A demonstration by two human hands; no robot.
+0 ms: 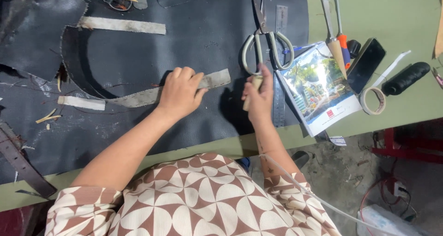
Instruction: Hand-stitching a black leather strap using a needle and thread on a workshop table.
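Left hand pressed flat on a grey strip running left-right; right hand fingers gripped an upright wooden-handled tool.

Glossy photo-covered booklet beside a dark phone on green table

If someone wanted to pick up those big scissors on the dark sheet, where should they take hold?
Probably by the two pale loop handles of the scissors. The loops point toward the person and the blades point away, so coming in from the near side keeps fingers off the tips. The right hand, holding a wooden-handled tool, sits just below the loops, so reach in beside it.
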